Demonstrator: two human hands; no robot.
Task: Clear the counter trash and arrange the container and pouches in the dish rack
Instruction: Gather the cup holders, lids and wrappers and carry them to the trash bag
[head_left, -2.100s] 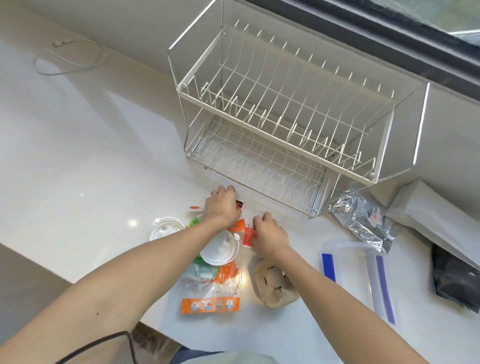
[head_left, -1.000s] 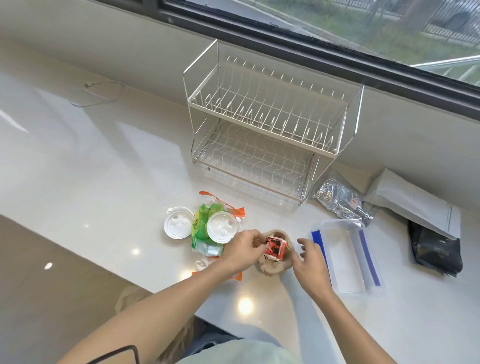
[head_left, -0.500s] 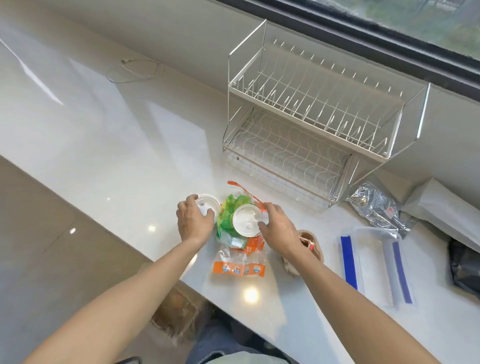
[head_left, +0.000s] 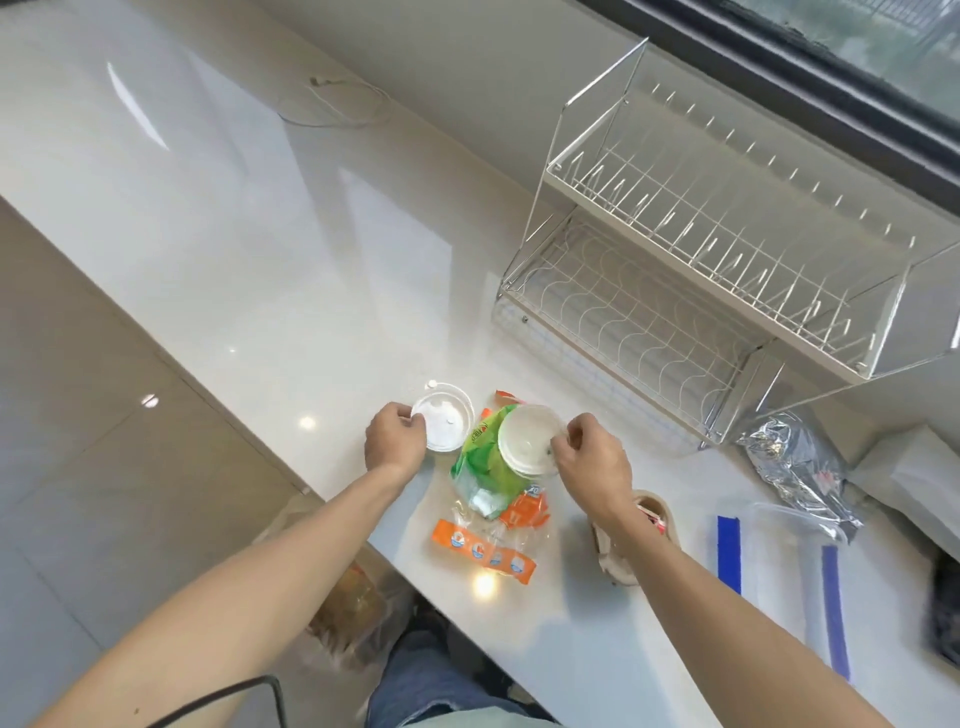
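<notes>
Two white round plastic lids lie near the counter's front edge. My left hand (head_left: 393, 441) pinches the left lid (head_left: 444, 423) at its near rim. My right hand (head_left: 592, 462) pinches the right lid (head_left: 524, 439), which rests on a green wrapper (head_left: 480, 465) and orange-and-clear wrappers (head_left: 488, 545). A brown paper cup (head_left: 615, 553) with a red scrap inside lies under my right wrist. The clear container with blue lid clips (head_left: 779, 571) sits to the right. A silver pouch (head_left: 795, 467), a white pouch (head_left: 919, 478) and a black pouch (head_left: 943, 613) lie further right. The empty two-tier wire dish rack (head_left: 717, 270) stands behind.
A white cable (head_left: 337, 104) lies coiled at the far left of the white counter (head_left: 234, 234). Below the counter edge, a clear bag with brown contents (head_left: 353, 608) sits on the tiled floor beside my legs. A dark window frame runs along the back wall.
Earlier both hands put a red scrap into the brown paper cup. They then moved left onto the two white lids, and the fingers now pinch the lids' rims.
</notes>
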